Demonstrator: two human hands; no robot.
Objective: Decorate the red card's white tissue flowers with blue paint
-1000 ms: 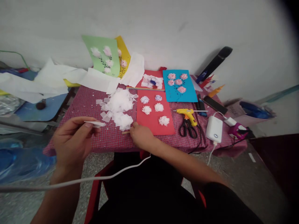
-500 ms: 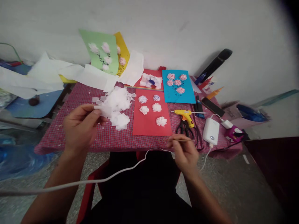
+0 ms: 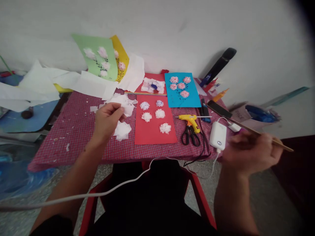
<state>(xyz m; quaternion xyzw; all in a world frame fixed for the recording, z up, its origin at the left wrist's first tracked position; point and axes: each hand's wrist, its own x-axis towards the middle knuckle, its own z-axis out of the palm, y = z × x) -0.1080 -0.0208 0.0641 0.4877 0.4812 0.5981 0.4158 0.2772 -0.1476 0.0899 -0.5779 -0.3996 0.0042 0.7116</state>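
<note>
My left hand pinches thumb against fingers on a thin white piece of tissue paper, which merges with the pile of white tissue pieces behind it. A smaller stack of tissue squares lies just below the fingertips. On the right, past the table edge, my right hand is closed on a thin wooden stick, perhaps a paintbrush; motion blurs the fingers. Between the hands lies a red sheet bearing several crumpled tissue flowers, two of them speckled purple.
A yellow glue gun and black scissors lie right of the red sheet, near a white power bank. Behind are a blue card and a green card with flowers. A white cable crosses in front.
My right hand has swung far right and up with the stick, away from the red sheet. My left hand has shifted right, over the tissue pile. The whole view has moved slightly.
</note>
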